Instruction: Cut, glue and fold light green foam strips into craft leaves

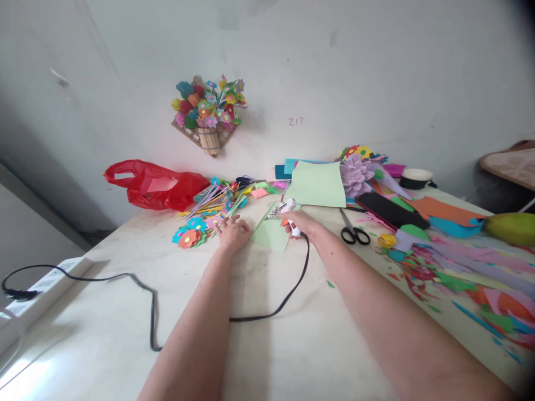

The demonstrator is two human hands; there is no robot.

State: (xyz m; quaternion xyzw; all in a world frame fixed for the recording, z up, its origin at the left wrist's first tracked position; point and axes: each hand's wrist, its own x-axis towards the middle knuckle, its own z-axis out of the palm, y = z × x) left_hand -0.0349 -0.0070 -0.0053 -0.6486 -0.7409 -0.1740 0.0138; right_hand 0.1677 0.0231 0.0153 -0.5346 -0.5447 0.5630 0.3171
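My right hand [298,223] is closed around a white hot glue gun [290,207], with a black cord trailing from its handle. Below the gun's tip is a cut piece of light green paper [271,236] lying on the table. Just left of that paper rests my left hand [234,231], its fingers apart and slightly curled, with no held object visible. Foam flowers [190,236] in orange, blue and pink lie beside the left hand. Thin coloured sticks [209,200] are bunched behind them.
Black-handled scissors [354,234] and a dark phone [393,210] lie at right, near paper scraps [455,267]. A red plastic bag [159,186] is back left. The black cord [154,312] crosses the table near a power strip [50,284]. A flower basket [209,139] hangs on the wall.
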